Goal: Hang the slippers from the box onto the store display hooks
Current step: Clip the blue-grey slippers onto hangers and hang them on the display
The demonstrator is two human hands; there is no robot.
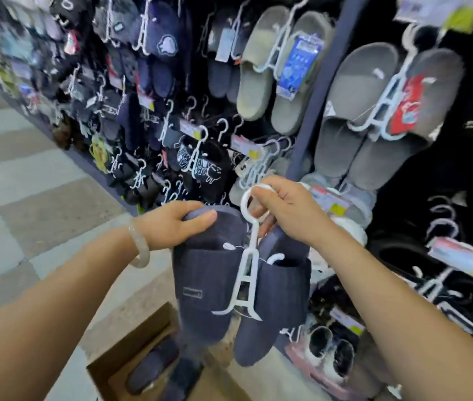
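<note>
We've got a pair of navy slippers point(241, 287) dead centre, clipped side by side on a white plastic hanger point(247, 267), toes pointing down toward six o'clock. Our right hand point(290, 211) is up at the top of that hanger, fingers curled tight round its white hook loop point(248, 199) — a narrow pinch, thumb and forefinger closed on the plastic. Over at nine o'clock from the hook, our left hand point(171, 224) wraps the heel end of the left slipper, thumb laid across the top, fingers tucked behind, a firm cupping hold. A pale bangle point(139, 244) sits on that wrist.

Down at seven o'clock, the cardboard box point(131, 345) lies open on the tiled floor point(27, 180), with more navy slippers point(154, 366) still inside.

Ahead of us, from eleven round to three o'clock, the display wall is packed: grey slippers point(276, 68) on white hangers at one o'clock, a second grey pair point(380, 111) at two o'clock with a red tag, and dark printed slippers point(203, 163) at twelve just above our hands. The held pair hangs in front of the rack, not on any hook.
</note>
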